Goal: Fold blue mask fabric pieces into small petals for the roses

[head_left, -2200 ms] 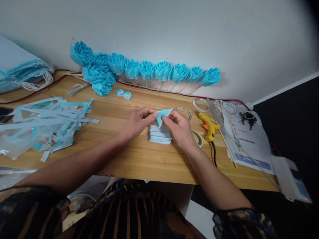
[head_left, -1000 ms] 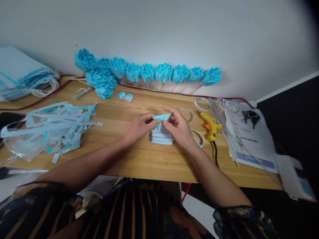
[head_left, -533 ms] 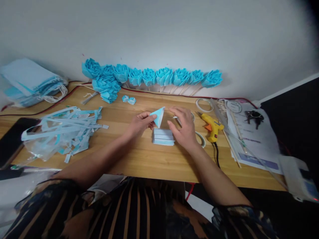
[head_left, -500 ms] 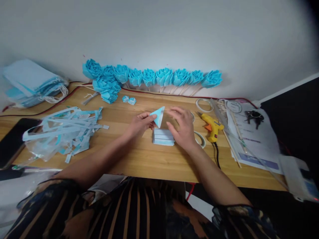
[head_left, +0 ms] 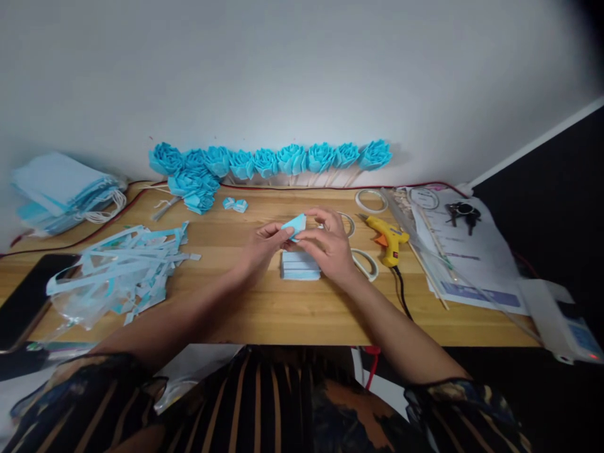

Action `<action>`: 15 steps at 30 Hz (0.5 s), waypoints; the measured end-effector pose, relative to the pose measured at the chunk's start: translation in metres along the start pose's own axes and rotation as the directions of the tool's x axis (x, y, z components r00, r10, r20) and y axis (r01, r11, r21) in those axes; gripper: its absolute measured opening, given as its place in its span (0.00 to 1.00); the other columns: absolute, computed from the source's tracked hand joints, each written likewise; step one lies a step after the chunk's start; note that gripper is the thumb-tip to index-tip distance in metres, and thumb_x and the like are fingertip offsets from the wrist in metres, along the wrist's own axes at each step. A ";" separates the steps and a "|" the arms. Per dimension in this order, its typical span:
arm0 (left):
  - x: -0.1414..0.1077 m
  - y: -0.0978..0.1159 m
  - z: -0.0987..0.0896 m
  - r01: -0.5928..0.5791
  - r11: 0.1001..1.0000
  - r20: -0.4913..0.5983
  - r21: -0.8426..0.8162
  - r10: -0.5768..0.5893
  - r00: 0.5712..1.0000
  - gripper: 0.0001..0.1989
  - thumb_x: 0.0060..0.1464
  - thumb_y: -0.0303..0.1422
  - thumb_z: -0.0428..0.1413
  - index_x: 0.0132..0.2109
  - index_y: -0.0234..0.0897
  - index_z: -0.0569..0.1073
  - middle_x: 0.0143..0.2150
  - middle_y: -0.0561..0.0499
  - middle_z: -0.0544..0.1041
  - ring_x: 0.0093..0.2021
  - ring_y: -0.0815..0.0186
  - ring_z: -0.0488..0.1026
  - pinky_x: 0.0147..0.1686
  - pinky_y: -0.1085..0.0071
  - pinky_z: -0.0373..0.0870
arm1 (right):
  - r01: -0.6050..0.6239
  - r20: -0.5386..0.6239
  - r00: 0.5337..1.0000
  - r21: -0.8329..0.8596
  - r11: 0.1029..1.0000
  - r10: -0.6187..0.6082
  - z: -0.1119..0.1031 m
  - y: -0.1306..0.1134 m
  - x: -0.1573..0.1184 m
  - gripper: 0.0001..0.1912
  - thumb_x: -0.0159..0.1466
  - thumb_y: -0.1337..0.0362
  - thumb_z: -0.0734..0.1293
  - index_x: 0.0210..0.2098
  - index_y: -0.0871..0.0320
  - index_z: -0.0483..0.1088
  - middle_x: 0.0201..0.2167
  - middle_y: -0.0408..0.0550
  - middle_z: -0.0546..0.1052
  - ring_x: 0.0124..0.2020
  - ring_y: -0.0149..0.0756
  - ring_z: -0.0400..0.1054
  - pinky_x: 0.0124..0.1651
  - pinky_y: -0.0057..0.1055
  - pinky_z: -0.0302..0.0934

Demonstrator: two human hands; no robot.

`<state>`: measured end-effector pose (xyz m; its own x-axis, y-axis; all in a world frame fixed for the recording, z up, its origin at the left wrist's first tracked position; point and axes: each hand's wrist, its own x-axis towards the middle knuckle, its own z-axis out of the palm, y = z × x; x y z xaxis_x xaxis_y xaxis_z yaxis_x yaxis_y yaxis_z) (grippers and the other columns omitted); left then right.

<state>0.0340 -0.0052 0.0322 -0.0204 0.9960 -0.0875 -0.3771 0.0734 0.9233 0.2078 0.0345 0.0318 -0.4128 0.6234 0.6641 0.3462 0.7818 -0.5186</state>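
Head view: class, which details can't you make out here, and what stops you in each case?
1. Head view: the underside of the folded blue piece, hidden by its upper face and the left hand.
2. Head view: the left part of the middle white ring, hidden by the right hand.
3. Head view: the paper sheet's wording, too small and blurred.
4. Head view: part of the black phone, cut off by the left edge.

top [head_left: 267, 402]: black — tan-striped | sleeves [head_left: 465, 406]: dark, ruffle-edged — blue-and-tan patterned | hands [head_left: 333, 250]: bare
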 end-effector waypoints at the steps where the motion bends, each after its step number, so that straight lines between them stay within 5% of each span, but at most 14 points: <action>1: 0.000 0.001 0.003 -0.008 1.000 0.006 -0.002 0.008 1.000 0.15 0.45 0.42 0.69 0.30 0.34 0.77 0.27 0.54 0.77 0.28 0.72 0.71 0.34 0.73 0.70 | -0.041 -0.015 0.999 0.030 0.999 0.042 0.000 -0.001 0.000 0.05 0.65 0.62 0.69 0.36 0.48 0.79 0.56 0.47 0.73 0.59 0.46 0.65 0.57 0.50 0.64; 6: -0.002 -0.001 0.015 -0.044 0.996 -0.053 -0.078 0.040 0.998 0.16 0.42 0.43 0.70 0.29 0.34 0.77 0.25 0.55 0.76 0.27 0.72 0.70 0.32 0.73 0.69 | -0.218 -0.062 0.970 0.189 0.957 0.233 0.002 -0.004 0.000 0.03 0.63 0.62 0.70 0.33 0.52 0.77 0.53 0.50 0.76 0.57 0.45 0.69 0.58 0.49 0.63; 15: -0.004 -0.012 0.005 -0.085 0.996 -0.085 -0.020 0.083 0.993 0.15 0.47 0.42 0.68 0.28 0.35 0.76 0.24 0.55 0.75 0.27 0.72 0.69 0.33 0.73 0.67 | -0.473 0.101 0.875 0.397 0.787 0.474 0.008 -0.007 -0.002 0.07 0.61 0.59 0.71 0.31 0.55 0.74 0.33 0.44 0.81 0.37 0.36 0.74 0.46 0.35 0.65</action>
<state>0.0428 -0.0099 0.0232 -0.1301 0.9906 -0.0415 -0.3928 -0.0130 0.9195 0.1994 0.0283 0.0296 -0.2823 0.9175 0.2802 0.1332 0.3268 -0.9357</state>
